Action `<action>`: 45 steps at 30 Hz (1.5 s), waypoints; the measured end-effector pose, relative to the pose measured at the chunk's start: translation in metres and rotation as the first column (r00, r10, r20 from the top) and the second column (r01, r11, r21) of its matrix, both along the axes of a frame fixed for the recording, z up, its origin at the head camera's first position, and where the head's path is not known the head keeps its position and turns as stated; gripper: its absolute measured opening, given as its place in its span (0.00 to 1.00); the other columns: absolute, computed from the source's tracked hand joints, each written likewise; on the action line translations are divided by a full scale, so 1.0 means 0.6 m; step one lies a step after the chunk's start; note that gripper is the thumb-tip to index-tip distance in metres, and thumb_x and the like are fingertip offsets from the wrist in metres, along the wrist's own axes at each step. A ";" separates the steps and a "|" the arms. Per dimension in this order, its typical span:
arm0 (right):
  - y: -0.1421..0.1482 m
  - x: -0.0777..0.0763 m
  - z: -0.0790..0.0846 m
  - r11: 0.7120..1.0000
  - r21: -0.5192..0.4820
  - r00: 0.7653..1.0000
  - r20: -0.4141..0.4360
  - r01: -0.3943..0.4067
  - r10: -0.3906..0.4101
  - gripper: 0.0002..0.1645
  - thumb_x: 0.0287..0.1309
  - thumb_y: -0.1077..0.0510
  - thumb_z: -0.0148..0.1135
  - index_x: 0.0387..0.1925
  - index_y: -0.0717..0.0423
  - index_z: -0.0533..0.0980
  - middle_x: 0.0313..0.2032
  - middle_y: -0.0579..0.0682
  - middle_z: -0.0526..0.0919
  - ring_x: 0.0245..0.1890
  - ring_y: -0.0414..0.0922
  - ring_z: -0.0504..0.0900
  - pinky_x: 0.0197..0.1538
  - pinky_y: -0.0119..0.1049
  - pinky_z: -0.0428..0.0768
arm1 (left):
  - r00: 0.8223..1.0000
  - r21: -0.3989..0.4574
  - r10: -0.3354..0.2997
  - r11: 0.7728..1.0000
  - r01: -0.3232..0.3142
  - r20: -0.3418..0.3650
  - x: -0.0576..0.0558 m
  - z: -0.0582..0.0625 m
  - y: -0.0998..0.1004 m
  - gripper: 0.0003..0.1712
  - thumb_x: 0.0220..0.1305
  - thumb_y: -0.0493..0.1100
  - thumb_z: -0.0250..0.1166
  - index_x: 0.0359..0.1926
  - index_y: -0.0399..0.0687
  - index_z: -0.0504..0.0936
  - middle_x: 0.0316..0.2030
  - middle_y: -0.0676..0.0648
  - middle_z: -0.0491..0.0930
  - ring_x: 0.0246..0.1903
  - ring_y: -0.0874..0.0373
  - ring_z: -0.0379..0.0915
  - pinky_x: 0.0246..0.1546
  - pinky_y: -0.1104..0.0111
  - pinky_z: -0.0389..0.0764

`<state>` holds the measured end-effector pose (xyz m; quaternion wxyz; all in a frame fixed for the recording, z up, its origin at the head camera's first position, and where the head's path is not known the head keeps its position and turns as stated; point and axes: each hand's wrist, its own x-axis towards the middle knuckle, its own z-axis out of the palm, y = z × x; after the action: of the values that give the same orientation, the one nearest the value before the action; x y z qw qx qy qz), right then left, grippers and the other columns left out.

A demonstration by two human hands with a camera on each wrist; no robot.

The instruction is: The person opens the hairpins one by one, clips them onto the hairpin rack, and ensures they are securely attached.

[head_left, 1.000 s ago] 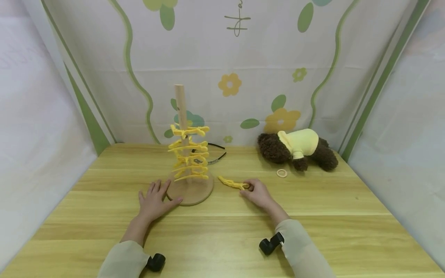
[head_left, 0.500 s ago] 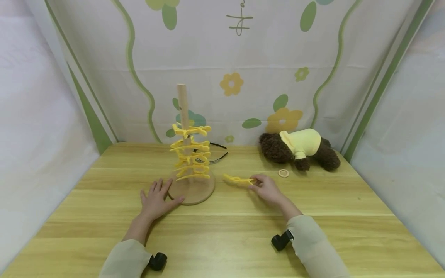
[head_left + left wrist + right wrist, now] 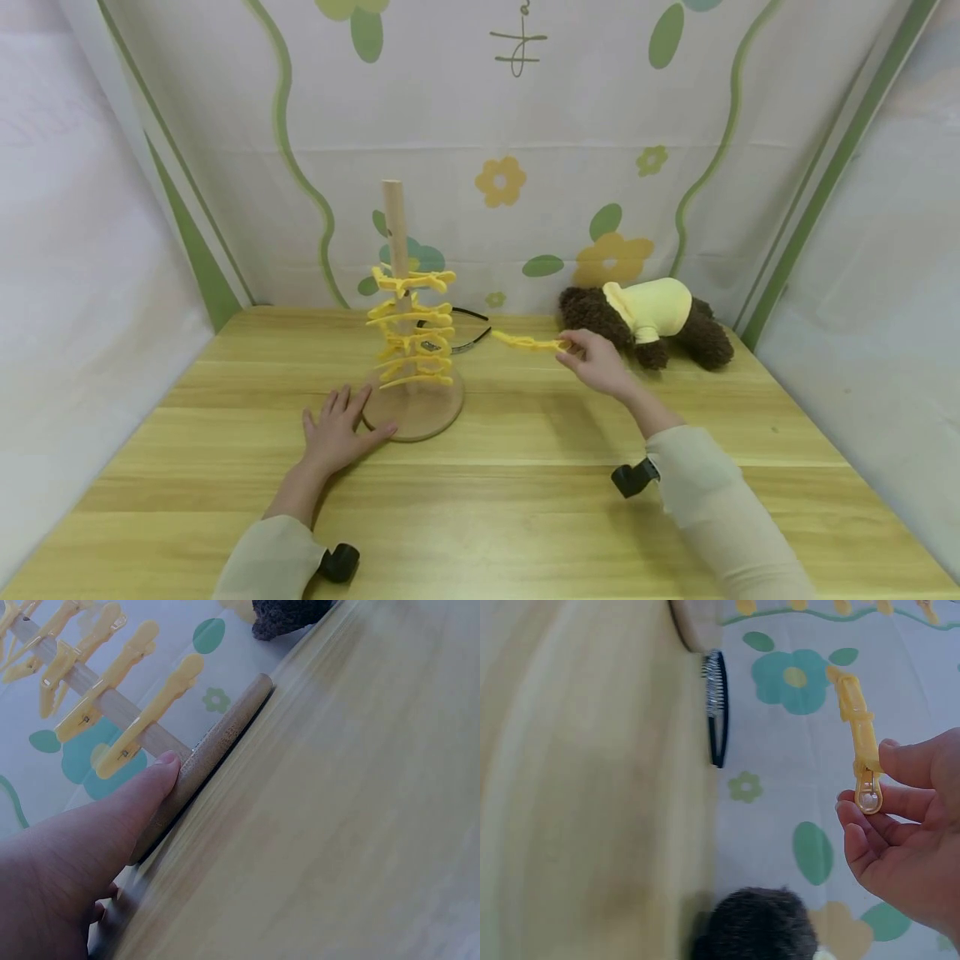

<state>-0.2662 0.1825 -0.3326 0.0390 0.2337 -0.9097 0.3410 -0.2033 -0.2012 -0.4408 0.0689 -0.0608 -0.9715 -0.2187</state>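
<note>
My right hand [image 3: 600, 365] pinches one end of a yellow plastic clip [image 3: 528, 342] between thumb and fingers, raised over the table. In the right wrist view the clip [image 3: 861, 727] points up from the fingertips, with a small metal spring near its held end. Several more yellow clips [image 3: 412, 315] grip a wooden post [image 3: 393, 225], one above another. The post stands upright on a round wooden base [image 3: 408, 414]. My left hand [image 3: 336, 433] lies with fingers spread at the base's left edge; in the left wrist view its thumb [image 3: 161, 769] presses the base [image 3: 225, 739].
Behind the post lies a black headband [image 3: 468, 343]. To the right, a dark brown plush toy in a yellow shirt [image 3: 656, 312] lies on its side. A patterned cloth [image 3: 450, 100] closes the back of the wooden table [image 3: 487, 517].
My right hand has lifted the yellow clip off the table and moved up and right. The small ring near the toy is now hidden behind that hand. My left hand stays put.
</note>
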 end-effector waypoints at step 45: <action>-0.151 -0.031 0.230 0.987 0.000 0.947 -0.280 -0.162 0.156 0.12 0.57 0.60 0.52 0.40 0.64 0.74 0.26 0.53 0.73 0.23 0.45 0.66 0.27 0.34 0.65 | 1.000 0.002 0.002 1.000 -0.002 -0.018 0.003 0.003 0.003 0.50 0.46 0.71 0.53 0.64 0.46 0.55 0.61 0.31 0.48 0.59 0.36 0.38 0.46 0.36 0.31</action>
<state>-0.2846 0.0917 -0.1943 0.1419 0.3515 -0.8692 0.3174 -0.2016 -0.1997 -0.4387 0.0780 -0.0618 -0.9707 -0.2188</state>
